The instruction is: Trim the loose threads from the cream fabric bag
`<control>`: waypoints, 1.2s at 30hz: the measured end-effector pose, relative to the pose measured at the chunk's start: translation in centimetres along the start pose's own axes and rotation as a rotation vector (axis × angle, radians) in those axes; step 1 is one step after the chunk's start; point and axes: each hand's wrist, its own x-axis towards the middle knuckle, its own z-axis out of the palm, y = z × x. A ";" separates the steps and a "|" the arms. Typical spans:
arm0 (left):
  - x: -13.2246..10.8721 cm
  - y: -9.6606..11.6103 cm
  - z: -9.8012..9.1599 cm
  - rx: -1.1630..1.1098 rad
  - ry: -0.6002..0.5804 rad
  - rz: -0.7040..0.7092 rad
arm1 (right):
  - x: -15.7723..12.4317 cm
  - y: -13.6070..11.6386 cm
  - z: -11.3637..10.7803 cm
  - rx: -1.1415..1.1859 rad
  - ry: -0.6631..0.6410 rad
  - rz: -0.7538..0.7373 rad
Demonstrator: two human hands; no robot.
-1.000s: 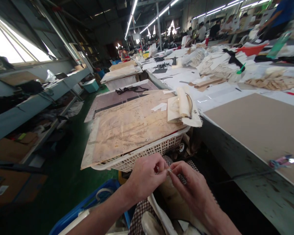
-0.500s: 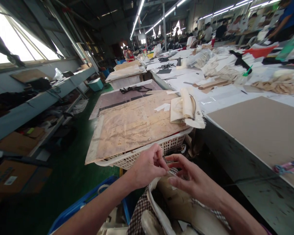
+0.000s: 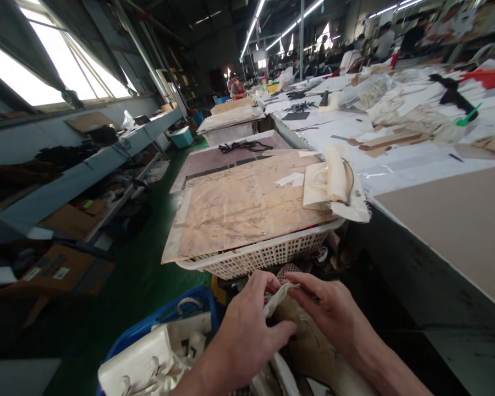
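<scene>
A cream bag (image 3: 313, 349) with a pale raised edge is low in the middle of the view, its inside turned up towards me. Brown-and-white checked cloth shows just behind my fingers. My left hand (image 3: 256, 322) has its fingers curled over the left side of the bag's edge, its thumb stretched across the opening. On the other side, my right hand (image 3: 332, 305) grips the same edge between thumb and fingers. Both sets of fingertips are partly hidden behind the edge. The lower part of the bag is covered by my forearms and the frame's bottom.
A blue bin (image 3: 157, 324) at lower left holds cream bags (image 3: 142, 360). Ahead, a worn board (image 3: 235, 212) lies over a white basket (image 3: 268, 256), with a cream bag piece (image 3: 334, 184) on its right corner. A long worktable (image 3: 445, 214) runs along the right. People sit far back.
The view has swung left, so the board and basket appear further right. My left hand has shifted from a pinch to curling over the bag's edge, and more of the blue bin shows.
</scene>
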 end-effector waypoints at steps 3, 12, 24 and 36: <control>1.1 -0.2 -0.2 -0.040 -0.019 0.036 | -0.3 0.0 -0.2 -0.003 0.015 0.020; 5.2 -2.0 -2.4 -0.416 -0.424 0.020 | -1.0 -0.7 -2.0 0.008 -0.071 0.125; 7.4 -2.3 -1.8 -0.202 -0.343 0.177 | 0.5 0.4 -2.1 0.077 -0.058 0.240; 4.4 -2.1 -1.8 0.550 0.024 0.545 | 1.7 -0.5 -1.2 0.008 -0.057 0.240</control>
